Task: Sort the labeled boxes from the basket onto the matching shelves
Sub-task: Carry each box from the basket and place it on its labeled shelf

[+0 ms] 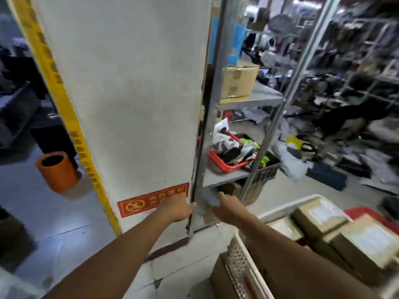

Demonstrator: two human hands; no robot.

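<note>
Head view first gives us a broad white plastered pillar [129, 93] with a yellow printed tape strip [64, 100] running down its left edge and a red rectangular warning sticker [151, 200] low on its face. Just right of the pillar we see a grey metal shelving unit [248, 100]; its upper shelf carries a brown taped cardboard carton [239, 79], and the shelf below it holds a red plastic tray [226, 164] heaped with crumpled black and white packets. Behind the unit, blurred racks and loose grey mailer bags [295, 162] cover the floor area. At lower right we find the white perforated plastic basket [239, 262], and inside it lie several brown cardboard boxes with white paper labels [323, 212]; the label text is too blurred for us to read. An orange cylindrical bin [58, 171] stands on the floor left of the pillar.

Both our arms reach forward to the foot of the shelving. Our left hand [179, 207] grips the shelf unit's front metal upright [197, 184], fingers curled round it. Our right hand [228, 205] is extended beside a pale grey-blue packet [208, 198] under the lowest shelf, touching it; we cannot tell whether the fingers have closed on it.
</note>
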